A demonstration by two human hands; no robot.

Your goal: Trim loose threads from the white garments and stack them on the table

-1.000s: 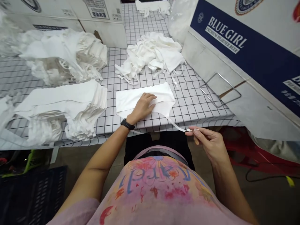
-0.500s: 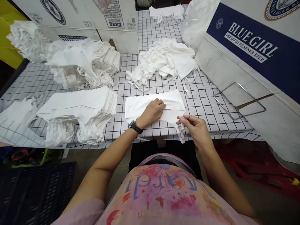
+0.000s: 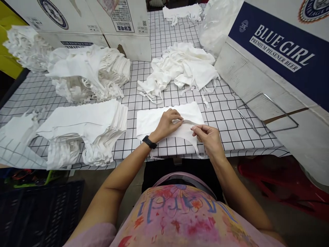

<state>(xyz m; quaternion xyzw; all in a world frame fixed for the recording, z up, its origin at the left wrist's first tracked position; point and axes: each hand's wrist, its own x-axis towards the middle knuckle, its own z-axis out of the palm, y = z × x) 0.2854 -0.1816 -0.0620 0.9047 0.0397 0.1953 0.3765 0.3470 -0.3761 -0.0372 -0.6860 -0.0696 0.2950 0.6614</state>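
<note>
A white strappy top [image 3: 147, 120], folded flat, lies at the table's front edge before me. My left hand [image 3: 168, 124], with a dark watch at its wrist, rests across its middle, thumb and fingers closed on a thin strap of the top. At the right end of the garment, my right hand [image 3: 210, 138] pinches the same narrow strap between thumb and forefinger. The strap [image 3: 189, 121] runs between both hands. Another strap loop [image 3: 197, 149] hangs toward the table edge below my right hand.
Left of the top stands a neat stack of similar white tops [image 3: 82, 116], with a taller pile [image 3: 102, 68] behind. A loose heap [image 3: 182, 65] lies ahead. A bent metal wire frame [image 3: 267, 116] leans by a beer carton [image 3: 277, 48] on the right. Another carton [image 3: 138, 44] stands at the back.
My right hand has moved slightly left with the strap, drawing it across the top. My left fingers now close on the strap instead of pressing on the cloth. The camera view has shifted slightly.
</note>
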